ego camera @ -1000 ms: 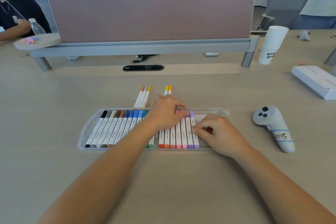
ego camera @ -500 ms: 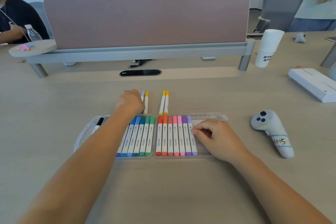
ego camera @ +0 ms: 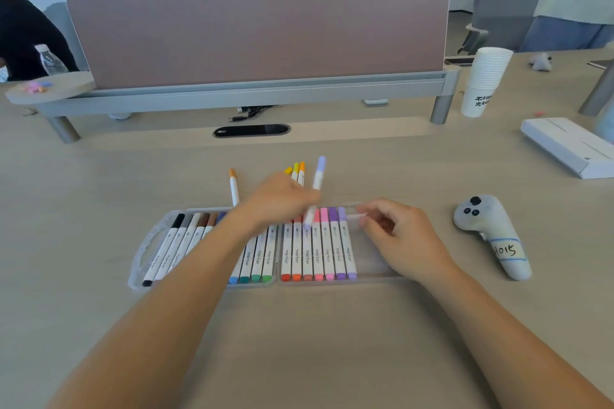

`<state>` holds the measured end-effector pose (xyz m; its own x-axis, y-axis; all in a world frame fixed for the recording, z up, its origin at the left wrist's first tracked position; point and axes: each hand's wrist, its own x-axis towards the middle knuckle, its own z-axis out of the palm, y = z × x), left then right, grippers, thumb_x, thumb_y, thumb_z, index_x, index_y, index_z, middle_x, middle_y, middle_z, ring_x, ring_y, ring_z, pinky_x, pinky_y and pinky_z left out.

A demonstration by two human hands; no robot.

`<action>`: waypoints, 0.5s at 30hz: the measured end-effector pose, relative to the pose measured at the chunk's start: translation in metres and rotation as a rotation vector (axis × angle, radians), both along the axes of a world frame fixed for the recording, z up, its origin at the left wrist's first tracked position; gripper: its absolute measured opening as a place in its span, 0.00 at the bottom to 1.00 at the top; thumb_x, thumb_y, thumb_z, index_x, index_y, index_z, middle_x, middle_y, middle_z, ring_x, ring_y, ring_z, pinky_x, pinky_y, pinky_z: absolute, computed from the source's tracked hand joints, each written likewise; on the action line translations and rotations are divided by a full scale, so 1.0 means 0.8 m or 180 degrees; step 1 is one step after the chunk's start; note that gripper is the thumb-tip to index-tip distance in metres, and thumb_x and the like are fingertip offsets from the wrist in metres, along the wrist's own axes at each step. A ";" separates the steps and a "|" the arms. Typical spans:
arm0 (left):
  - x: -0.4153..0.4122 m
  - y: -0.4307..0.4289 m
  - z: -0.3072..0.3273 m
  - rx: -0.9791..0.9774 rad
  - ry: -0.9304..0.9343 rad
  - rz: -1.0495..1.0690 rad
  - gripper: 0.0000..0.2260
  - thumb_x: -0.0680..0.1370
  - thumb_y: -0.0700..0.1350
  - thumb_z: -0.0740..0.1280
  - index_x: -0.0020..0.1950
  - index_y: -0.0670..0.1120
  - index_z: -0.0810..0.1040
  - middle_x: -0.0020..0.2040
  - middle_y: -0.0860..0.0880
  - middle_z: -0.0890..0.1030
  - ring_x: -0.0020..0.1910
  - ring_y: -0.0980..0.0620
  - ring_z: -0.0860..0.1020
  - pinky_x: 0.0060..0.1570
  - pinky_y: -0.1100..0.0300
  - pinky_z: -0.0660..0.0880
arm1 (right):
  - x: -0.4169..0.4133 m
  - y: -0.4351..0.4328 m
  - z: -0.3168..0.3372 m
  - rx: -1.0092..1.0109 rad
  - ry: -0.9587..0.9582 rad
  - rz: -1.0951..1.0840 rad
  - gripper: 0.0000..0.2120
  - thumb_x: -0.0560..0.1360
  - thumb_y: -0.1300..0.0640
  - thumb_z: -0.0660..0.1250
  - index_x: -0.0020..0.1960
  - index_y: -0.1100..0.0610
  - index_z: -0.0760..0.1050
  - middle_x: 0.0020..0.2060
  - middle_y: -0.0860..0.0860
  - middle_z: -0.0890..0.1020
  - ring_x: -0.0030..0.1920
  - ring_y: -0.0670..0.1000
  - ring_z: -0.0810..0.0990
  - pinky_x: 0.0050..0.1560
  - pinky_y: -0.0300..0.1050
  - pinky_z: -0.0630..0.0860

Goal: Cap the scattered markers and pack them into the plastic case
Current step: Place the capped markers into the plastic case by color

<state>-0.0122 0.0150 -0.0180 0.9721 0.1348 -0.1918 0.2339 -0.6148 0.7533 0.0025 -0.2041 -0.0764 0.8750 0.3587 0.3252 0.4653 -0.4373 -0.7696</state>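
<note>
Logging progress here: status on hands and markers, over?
Left hand holds lavender-capped marker over plastic case. Right hand rests on case's empty end. Beyond case, loose markers lie; nothing blocking.

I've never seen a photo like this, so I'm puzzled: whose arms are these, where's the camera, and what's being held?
No machine here: they're a person's own, seen from a camera worn on that person's head, looking down. The left hand holds a lilac marker above a clear plastic case of coloured markers. The right hand rests on the case. Loose markers lie on the table behind it; a grey controller lies to the right.
</note>
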 end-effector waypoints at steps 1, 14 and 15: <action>-0.006 -0.010 -0.003 -0.0245 0.0066 -0.0151 0.13 0.74 0.46 0.65 0.31 0.43 0.80 0.30 0.47 0.77 0.31 0.52 0.74 0.37 0.58 0.71 | 0.001 -0.001 -0.001 0.0157 0.0067 -0.0013 0.10 0.77 0.59 0.66 0.54 0.47 0.80 0.39 0.44 0.84 0.34 0.43 0.78 0.38 0.33 0.71; -0.039 -0.084 -0.031 0.0070 -0.0164 -0.0681 0.04 0.71 0.44 0.69 0.38 0.45 0.81 0.28 0.51 0.78 0.29 0.53 0.74 0.38 0.56 0.75 | 0.007 0.001 -0.001 0.0559 0.0150 0.0110 0.13 0.78 0.62 0.67 0.55 0.46 0.81 0.32 0.36 0.82 0.29 0.40 0.75 0.35 0.30 0.69; -0.040 -0.085 -0.031 0.0172 -0.0238 -0.0702 0.04 0.71 0.45 0.70 0.38 0.46 0.82 0.31 0.49 0.81 0.31 0.51 0.78 0.40 0.53 0.77 | 0.007 0.001 -0.001 0.0537 0.0161 0.0107 0.12 0.78 0.62 0.67 0.55 0.47 0.82 0.32 0.37 0.82 0.29 0.39 0.74 0.36 0.30 0.69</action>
<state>-0.0444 -0.0532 -0.0427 0.9904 -0.0744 -0.1165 0.0342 -0.6846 0.7281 0.0082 -0.2030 -0.0775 0.8803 0.3319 0.3391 0.4362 -0.2847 -0.8536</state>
